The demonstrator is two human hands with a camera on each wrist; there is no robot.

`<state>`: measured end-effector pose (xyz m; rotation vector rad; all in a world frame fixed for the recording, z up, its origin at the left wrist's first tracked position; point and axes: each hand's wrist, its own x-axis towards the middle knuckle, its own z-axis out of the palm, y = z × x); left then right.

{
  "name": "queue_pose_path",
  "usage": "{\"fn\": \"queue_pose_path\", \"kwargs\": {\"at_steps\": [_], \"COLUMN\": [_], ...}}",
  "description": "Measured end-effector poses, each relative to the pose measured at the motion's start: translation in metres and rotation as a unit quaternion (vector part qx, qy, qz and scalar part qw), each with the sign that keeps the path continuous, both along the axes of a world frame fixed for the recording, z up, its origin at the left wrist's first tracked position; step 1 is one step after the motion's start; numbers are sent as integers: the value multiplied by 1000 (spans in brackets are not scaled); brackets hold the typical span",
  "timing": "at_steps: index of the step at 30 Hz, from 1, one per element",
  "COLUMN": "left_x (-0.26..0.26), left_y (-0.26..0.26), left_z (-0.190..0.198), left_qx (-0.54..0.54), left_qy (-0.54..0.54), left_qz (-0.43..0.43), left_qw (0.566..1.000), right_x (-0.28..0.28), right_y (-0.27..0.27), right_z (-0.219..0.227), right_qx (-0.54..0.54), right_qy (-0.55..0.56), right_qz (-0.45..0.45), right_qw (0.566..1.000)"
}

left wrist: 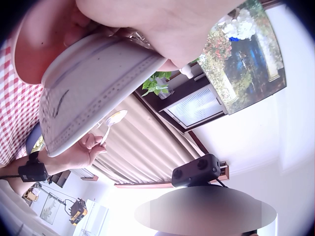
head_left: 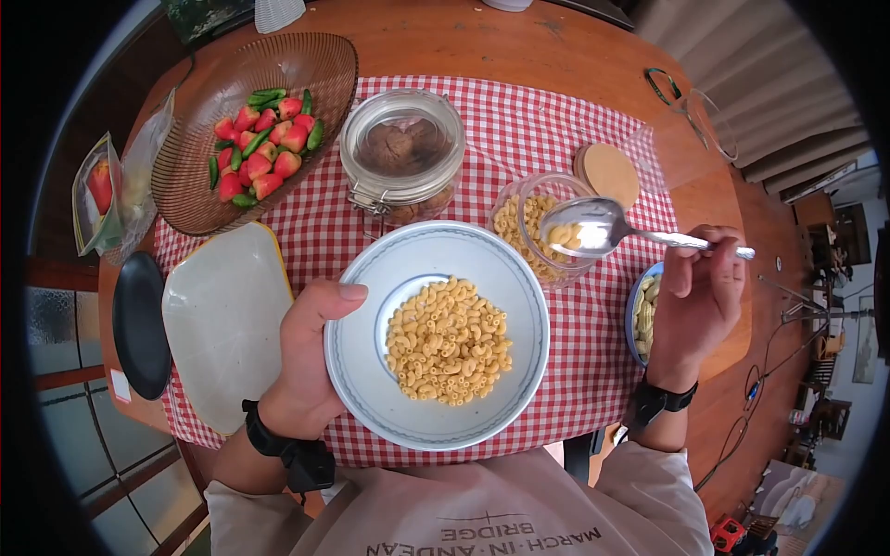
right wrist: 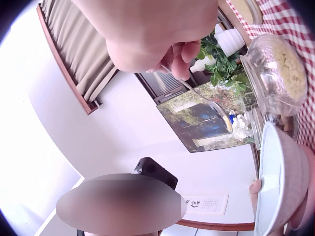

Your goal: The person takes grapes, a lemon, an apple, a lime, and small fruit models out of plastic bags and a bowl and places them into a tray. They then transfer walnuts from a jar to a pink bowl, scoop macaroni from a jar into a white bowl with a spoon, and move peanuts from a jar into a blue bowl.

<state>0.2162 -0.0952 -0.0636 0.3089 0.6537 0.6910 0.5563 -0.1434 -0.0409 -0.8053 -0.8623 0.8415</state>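
My left hand point(head_left: 311, 357) grips the left rim of a white bowl point(head_left: 348, 324), its thumb over the edge; macaroni point(head_left: 450, 343) lies in the bowl. In the left wrist view the bowl point(left wrist: 93, 83) is seen from outside, tilted in that view. My right hand point(head_left: 700, 301) holds a metal spoon point(head_left: 598, 227) by its handle, with a few macaroni pieces in it, above an open glass jar point(head_left: 570, 269) of macaroni. In the right wrist view the spoon point(right wrist: 214, 105) is in the fingers, apart from the jar point(right wrist: 268, 73) and the bowl point(right wrist: 270, 191).
A clamp-lid jar point(head_left: 403, 157) stands behind the bowl. At left are a basket point(head_left: 176, 176) of red and green items, a square plate point(head_left: 222, 334), a black dish point(head_left: 141, 324) and plastic bags point(head_left: 144, 176). A wooden lid point(head_left: 607, 176) and blue-rimmed bowl point(head_left: 634, 315) are at right.
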Motion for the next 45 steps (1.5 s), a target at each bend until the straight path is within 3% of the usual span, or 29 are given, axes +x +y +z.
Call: {"fn": "queue_pose_path", "kwargs": {"at_steps": [3,5,7,12,14,15,17,19,21,25,29,31,38,45], "left_x": [-2,-2,-2,-1,-1,-1,-2,-3,-3,-3,-3,-3,-3,-2], "left_y": [0,0,0,0,0,0,0,0,0,0,0,0,0,0], "left_z": [-2,-4,-4,-2,-2,-1,-4,-4,-3,-3,-2,-1,-1,0], "left_qx": [5,1,-4,-8,-2,2,3,3,8,7,4,2,22,24], "left_qy": [3,0,-5,-18,-13,-7,-1,5,7,0,-5,-6,17,25], "left_qz": [-3,-2,-1,0,-1,-3,-1,0,-3,-2,-11,-12,-13,-9], "left_qw": [1000,1000,1000,1000,1000,1000,1000,1000,1000,1000,1000,1000,1000,999], "right_x": [8,10,6,-1,-6,-9,-17,-29,-37,-34,-35,-33,-25,-5], "right_y": [-1,-3,-3,-6,-8,-7,-5,-5,-4,-5,-8,-5,-3,0], "right_z": [0,0,1,1,0,0,2,0,2,-4,-2,-4,-1,-1], "right_qx": [105,117,173,226,193,193,123,99,0,-41,-99,-113,-105,-68], "right_qy": [-81,-116,-178,-182,-192,-192,-262,-247,-267,-200,-157,-98,-84,14], "right_qz": [-49,-80,-147,-121,-39,-39,54,63,90,164,161,144,102,57], "right_qw": [990,983,957,949,961,961,956,962,960,965,969,978,986,996]}}
